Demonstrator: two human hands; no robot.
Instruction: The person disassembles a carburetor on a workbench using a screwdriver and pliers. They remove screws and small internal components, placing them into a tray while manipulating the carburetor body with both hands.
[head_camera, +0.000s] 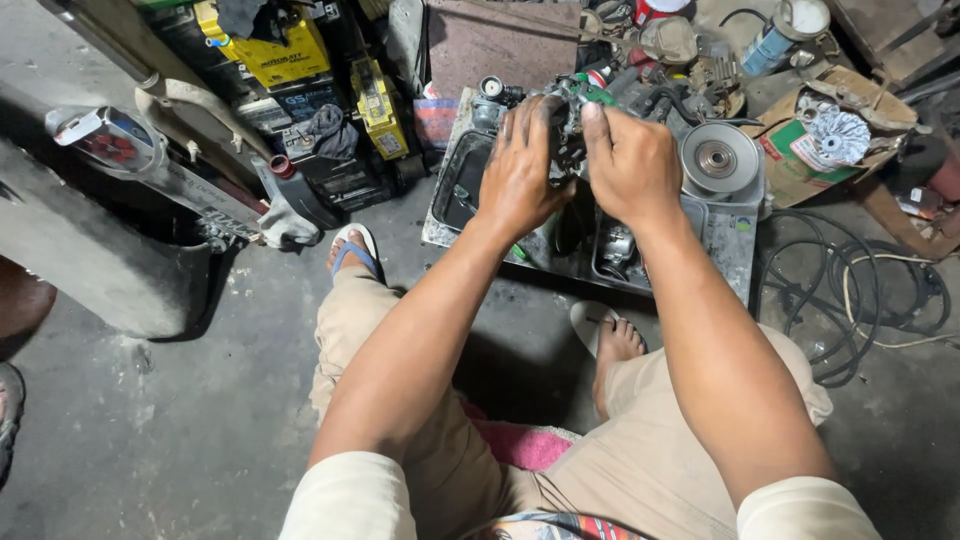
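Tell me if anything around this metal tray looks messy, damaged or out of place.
Nothing looks spilled or broken. Both hands, left hand and right hand, grip a dark, greasy engine part over the metal tray. Loose black cables lie tangled on the floor to the right, and a torn cardboard box holds a finned part.

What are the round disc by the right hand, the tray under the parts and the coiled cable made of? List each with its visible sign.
Disc: bare metal, seemingly machined; grey sheen, concentric rings.
Tray: probably sheet metal; dull grey, grimy, thin flat rim.
Cable: black rubber or plastic sheath; matte, bends in loose loops.
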